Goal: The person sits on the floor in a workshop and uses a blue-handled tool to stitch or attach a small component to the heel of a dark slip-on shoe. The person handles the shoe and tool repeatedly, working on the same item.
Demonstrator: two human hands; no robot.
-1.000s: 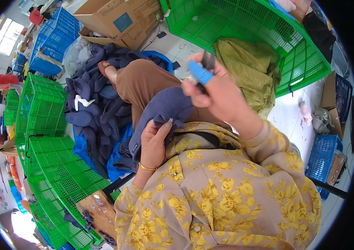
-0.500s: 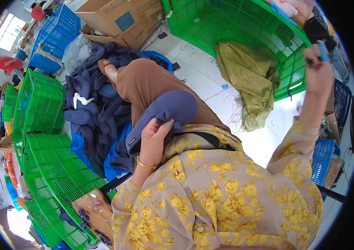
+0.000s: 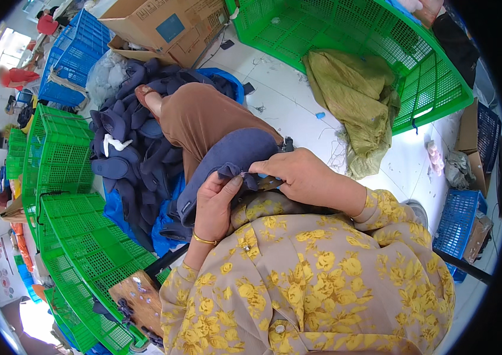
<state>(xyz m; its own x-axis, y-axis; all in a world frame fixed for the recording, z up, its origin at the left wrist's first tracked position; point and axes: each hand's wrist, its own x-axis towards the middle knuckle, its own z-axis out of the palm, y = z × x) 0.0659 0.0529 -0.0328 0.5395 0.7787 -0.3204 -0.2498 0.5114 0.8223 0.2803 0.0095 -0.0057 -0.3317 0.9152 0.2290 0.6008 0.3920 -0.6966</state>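
Note:
A navy slipper (image 3: 215,163) lies tilted across my lap. My left hand (image 3: 215,204) is closed on its side edge, thumb and fingers pinching a bunched flap of dark cloth (image 3: 229,171) there. My right hand (image 3: 301,177) has come in from the right, its fingertips pressed together at the same flap, close to my left thumb. What the right fingers pinch is too small to make out. A dark object shows partly under the right palm, and its kind is hidden. Left of my leg, many similar navy slippers (image 3: 135,133) lie heaped on a blue sheet (image 3: 115,204).
Green crates (image 3: 94,231) line the left side, with a wooden board (image 3: 138,299) near my left elbow. A large green crate (image 3: 434,89) stands far right beside an olive sack (image 3: 354,106). Cardboard boxes (image 3: 162,26) stand at the back; a blue basket (image 3: 458,222) sits at right.
My right hand has come down from high on the right, where it held something blue, to the slipper's flap. My left hand keeps its hold, and the slipper has barely moved.

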